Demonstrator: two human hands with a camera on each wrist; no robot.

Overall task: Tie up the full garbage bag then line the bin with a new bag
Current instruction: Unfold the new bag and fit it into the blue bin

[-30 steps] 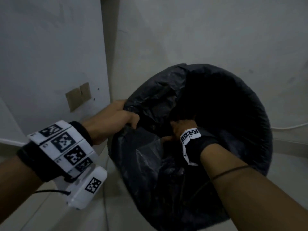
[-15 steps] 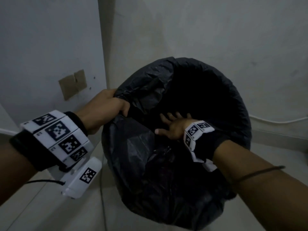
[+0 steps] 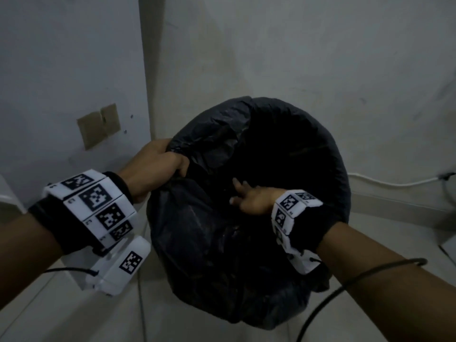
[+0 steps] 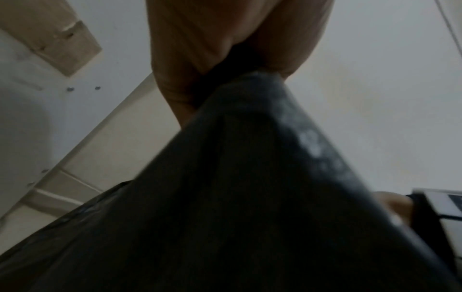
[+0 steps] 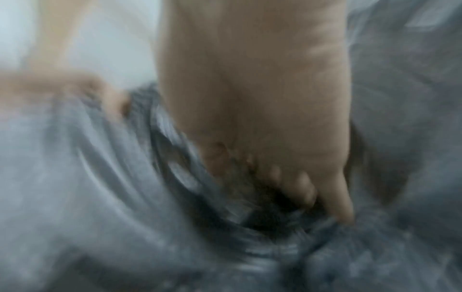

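One black garbage bag (image 3: pixel 217 243) fills the round bin in front of me, which stands on the floor in the corner of the room, and both my hands are on it. My left hand (image 3: pixel 158 166) has its fingers curled tight round a bunched fold of the bag's edge at the left of the rim; I judge I hold it there to keep the mouth up and steady while the other hand works. The left wrist view shows the film pulled into a taut ridge running from that grip. My right hand (image 3: pixel 254 201) reaches down into the mouth with fingers spread and fairly straight, lying against the film and gripping nothing, probably pressing or spreading it inside. The right wrist view is blurred, though the fingertips (image 5: pixel 307 191) seem to dip into a dark crease. Thin and glossy, the plastic crumples in soft folds with grey sheen on the ridges. Around it are pale, scuffed walls (image 3: pixel 296 58), a tan patch (image 3: pixel 98 124) on the left one, light floor tiles (image 3: pixel 49 304) and a white cable (image 3: pixel 394 183) along the skirting.
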